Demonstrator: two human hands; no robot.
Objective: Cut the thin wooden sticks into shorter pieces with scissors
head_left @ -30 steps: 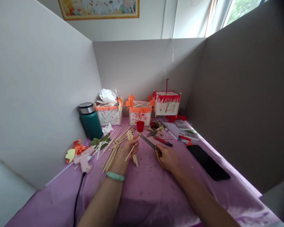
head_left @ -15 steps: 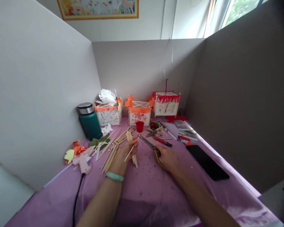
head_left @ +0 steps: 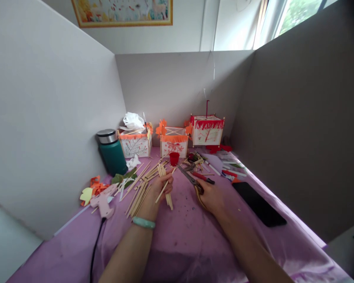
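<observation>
Sticks: your left hand is closed around a small bundle of thin wooden sticks, held upright and slightly tilted above the desk.
Scissors: your right hand grips the handles of the scissors; the blades stand slightly apart and point up and left toward the bundle, not touching it.
Loose sticks: more sticks lie scattered flat on the purple cloth just left of your left hand.
Left edge: you have a glue gun lying on the cloth, with orange paper scraps beside it.
Back row: three paper lanterns stand along the partition, a green flask to their left, a red cup in front.
Right side: a black phone lies flat, well apart from your right hand.
</observation>
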